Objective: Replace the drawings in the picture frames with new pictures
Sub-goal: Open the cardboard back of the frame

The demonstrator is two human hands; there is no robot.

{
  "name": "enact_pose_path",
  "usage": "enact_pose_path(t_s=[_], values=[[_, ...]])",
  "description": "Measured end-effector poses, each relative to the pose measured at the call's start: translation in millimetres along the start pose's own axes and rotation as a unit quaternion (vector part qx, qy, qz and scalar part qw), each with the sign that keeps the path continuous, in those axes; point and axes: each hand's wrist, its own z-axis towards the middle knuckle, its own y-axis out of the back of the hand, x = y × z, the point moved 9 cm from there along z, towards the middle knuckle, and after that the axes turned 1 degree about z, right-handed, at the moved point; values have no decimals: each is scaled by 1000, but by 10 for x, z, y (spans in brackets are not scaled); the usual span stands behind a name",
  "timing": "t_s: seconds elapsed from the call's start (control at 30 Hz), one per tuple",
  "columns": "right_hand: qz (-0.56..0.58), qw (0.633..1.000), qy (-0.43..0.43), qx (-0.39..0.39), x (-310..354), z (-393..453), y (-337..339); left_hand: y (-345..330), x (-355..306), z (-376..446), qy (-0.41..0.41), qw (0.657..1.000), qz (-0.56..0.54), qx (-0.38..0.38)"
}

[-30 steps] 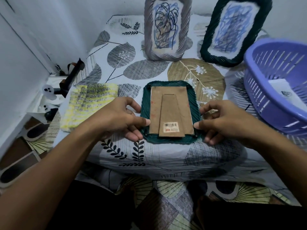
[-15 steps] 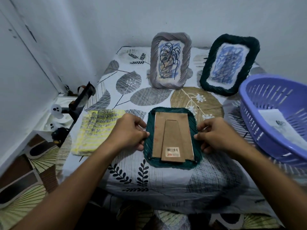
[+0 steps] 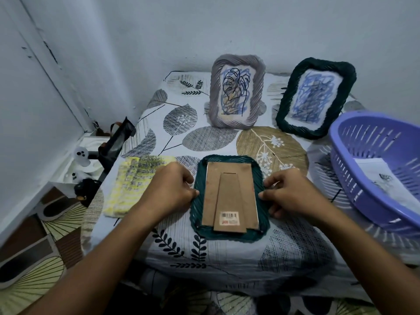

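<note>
Picture frame, dark green woven rim (image 3: 229,235), lies face down on the leaf-print tablecloth (image 3: 204,137) near the table's front edge, between both hands. Brown cardboard backing board (image 3: 213,189) faces up, with its tapered easel stand (image 3: 229,201) flat against it. White barcode sticker (image 3: 230,218) at the stand's lower end; red print below the bars reads "200", the rest too small to read. Left hand (image 3: 169,192): fingers curled, fingertips at the frame's left rim, gripping that edge. Right hand (image 3: 291,194): fingers curled, thumb and fingertips on the right rim, gripping that edge. Grey woven frame (image 3: 237,96) stands upright at the back, tilted rearward, holding a black line drawing of a leaf over blue and yellow scribble. Second dark green frame (image 3: 316,101) stands to its right, leaning, holding a blue and black scribble. Purple slotted plastic basket (image 3: 354,178) at the right edge of the table, containing a white sheet of paper (image 3: 386,180) with a small dark drawing; details not legible. Yellow-and-grey scribbled sheet (image 3: 131,180) lies flat just left of the left hand. No writing visible on the framed drawings.
</note>
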Motion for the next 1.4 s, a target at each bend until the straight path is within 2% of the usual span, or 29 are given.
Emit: enact_pose_path(t_s=[0.07, 0.13, 0.23, 0.33, 0.4, 0.53, 0.63, 0.97, 1.2, 1.4], values=[[-22, 1000, 8, -10, 40, -23, 43, 130, -9, -42, -12, 1000, 5, -16], [-47, 998, 33, -28, 119, -72, 108, 296, 41, -77, -17, 999, -43, -28], [-2, 997, 70, -40, 288, -184, 134, 659, 301, -126, -5, 989, -113, -91], [63, 995, 80, 10, 511, -219, -126, 980, 643, -220, 23, 978, -114, -172], [117, 988, 73, 71, 683, -193, -468, 1090, 817, -288, 41, 974, -103, -196], [152, 976, 50, 146, 1001, -46, -1094, 1044, 1184, -294, 107, 978, -100, -145], [137, 980, 32, 144, 1110, 124, -1344, 938, 1383, -277, 155, 975, -130, -88], [157, 978, -19, 136, 1070, 327, -1632, 779, 1325, -184, 162, 966, -202, -19], [189, 973, -15, 130, 1175, 536, -1646, 781, 1367, -4, 176, 948, -266, -14], [199, 974, -7, 109, 1388, 721, -1596, 891, 1355, 253, 168, 951, -258, -16]])
